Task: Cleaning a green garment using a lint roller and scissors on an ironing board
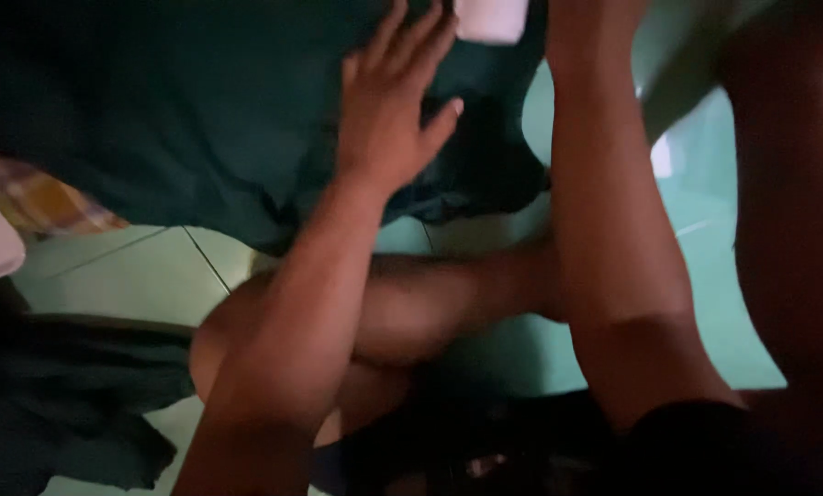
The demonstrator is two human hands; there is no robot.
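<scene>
The left hand (388,106) lies flat, fingers spread, on dark green cloth (182,110) over the tiled floor (127,271). The right hand is out of view.

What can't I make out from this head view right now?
- Right hand: cut off by the top edge of the head view; only the forearm shows.
- Dark green cloth: motion blur and dim light hide its shape; the left hand lies flat on it.
- White object: cropped at the top edge, unidentifiable.

You see one dark green cloth (182,110) spread on the floor (145,271), one darker heap of cloth (62,404) at lower left, one checked fabric (35,197), one small white object (491,18), and one hand (393,110).
</scene>
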